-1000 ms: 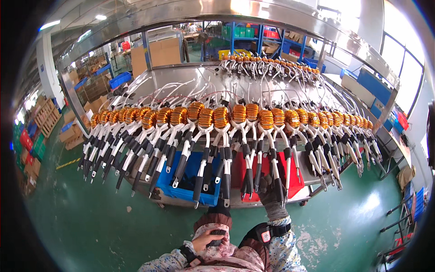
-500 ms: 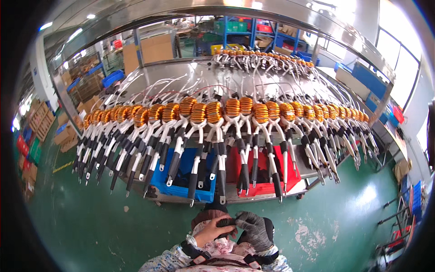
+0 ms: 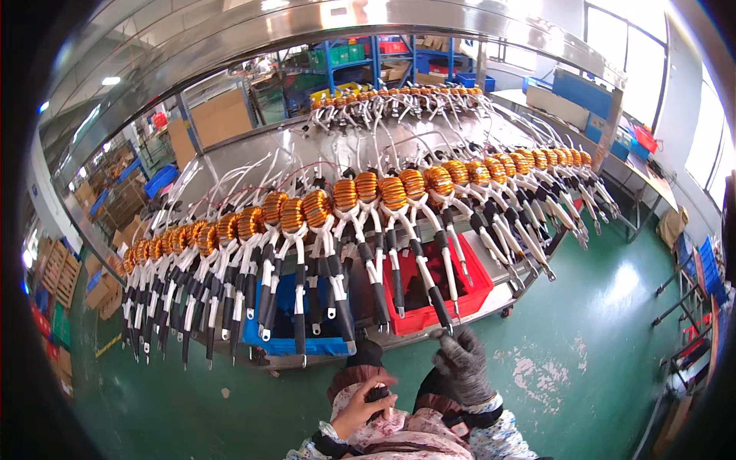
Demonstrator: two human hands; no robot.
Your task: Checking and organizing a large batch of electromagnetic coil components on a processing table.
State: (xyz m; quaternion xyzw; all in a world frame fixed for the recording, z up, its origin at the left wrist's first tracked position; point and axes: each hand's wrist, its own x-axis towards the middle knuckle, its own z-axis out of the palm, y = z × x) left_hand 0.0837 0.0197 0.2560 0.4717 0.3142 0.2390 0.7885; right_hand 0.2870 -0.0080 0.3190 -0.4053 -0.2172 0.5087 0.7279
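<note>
Right hand (image 3: 464,366), gloved in grey, is up at the near edge of the surface (image 3: 253,149), fingers pinched on the black tip of a coil lead (image 3: 438,305) hanging over the red bin (image 3: 477,287). Left hand (image 3: 362,406), bare, sits low, fingers curled round a small black tool (image 3: 377,395). A long row of orange coils (image 3: 368,188) crowds the surface, dangling leads screening the blue bin (image 3: 287,341). Half a second back, both hands were together low down; the right has since risen.
</note>
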